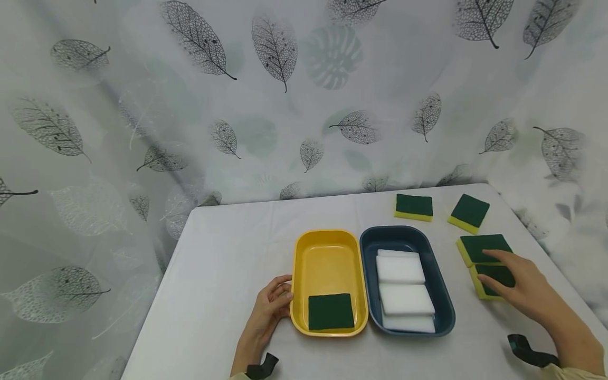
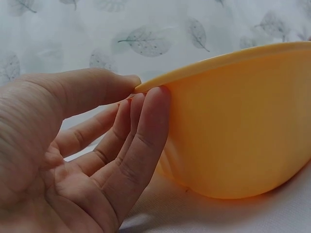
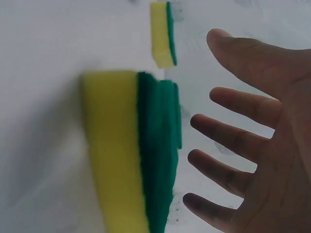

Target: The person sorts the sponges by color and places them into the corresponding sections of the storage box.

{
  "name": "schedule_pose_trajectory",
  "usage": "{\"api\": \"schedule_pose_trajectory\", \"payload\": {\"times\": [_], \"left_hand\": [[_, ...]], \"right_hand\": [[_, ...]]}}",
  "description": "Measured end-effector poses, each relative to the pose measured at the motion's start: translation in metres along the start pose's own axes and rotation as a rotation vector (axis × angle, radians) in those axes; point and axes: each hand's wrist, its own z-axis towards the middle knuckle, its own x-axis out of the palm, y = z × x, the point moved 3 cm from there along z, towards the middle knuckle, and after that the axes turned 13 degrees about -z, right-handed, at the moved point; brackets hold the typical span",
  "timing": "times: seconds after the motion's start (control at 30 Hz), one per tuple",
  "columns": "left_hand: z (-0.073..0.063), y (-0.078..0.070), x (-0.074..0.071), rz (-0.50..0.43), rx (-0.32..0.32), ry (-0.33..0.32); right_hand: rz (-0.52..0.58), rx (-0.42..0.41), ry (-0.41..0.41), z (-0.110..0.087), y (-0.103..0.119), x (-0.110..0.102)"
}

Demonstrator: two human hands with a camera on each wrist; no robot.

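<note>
My left hand pinches the left rim of a yellow tray; in the left wrist view, the thumb lies on the rim and the fingers touch the outer wall below. Inside that tray, at its near end, lies a green-and-yellow scouring sponge, green side up. My right hand hovers over two more sponges at the right, the farther one and the nearer one. Its fingers are spread, and in the right wrist view they stand apart from the large yellow-and-green sponge.
A dark blue tray stands right beside the yellow one and holds several white sponge blocks. Two more scouring sponges, one at the back and one farther right, lie on the white table. A leaf-patterned curtain hangs behind.
</note>
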Motion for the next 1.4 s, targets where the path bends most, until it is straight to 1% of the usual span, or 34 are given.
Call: {"api": "schedule_pose_trajectory", "payload": {"times": [0.1,0.27,0.33,0.43,0.53,0.67,0.87,1.07,1.2,1.4], "left_hand": [[0.000,0.000,-0.001,0.005,0.000,0.002],[0.001,0.000,-0.001,0.012,0.002,-0.003],[0.001,0.000,-0.001,0.012,0.003,-0.005],[0.001,0.001,-0.001,0.010,0.006,-0.005],[0.001,0.001,0.000,0.007,0.009,0.002],[0.001,0.001,-0.001,0.012,0.009,0.009],[0.002,0.001,-0.002,0.018,0.008,-0.001],[0.002,0.001,-0.002,0.013,0.007,0.003],[0.002,0.002,-0.003,0.015,0.007,0.002],[0.003,0.003,-0.004,0.017,0.002,-0.008]], "right_hand": [[-0.033,0.017,0.017,-0.006,-0.005,0.002],[-0.087,0.095,0.123,-0.011,-0.012,0.004],[-0.087,0.104,0.153,-0.012,-0.015,0.005],[-0.065,0.075,0.148,-0.015,-0.018,0.008],[-0.039,0.022,0.107,-0.019,-0.021,0.011],[-0.052,0.003,0.085,-0.022,-0.024,0.016],[-0.092,0.023,0.123,-0.023,-0.027,0.019],[-0.111,0.036,0.142,-0.023,-0.027,0.019],[-0.108,0.044,0.152,-0.023,-0.024,0.015],[-0.134,0.057,0.153,-0.022,-0.018,0.006]]}}
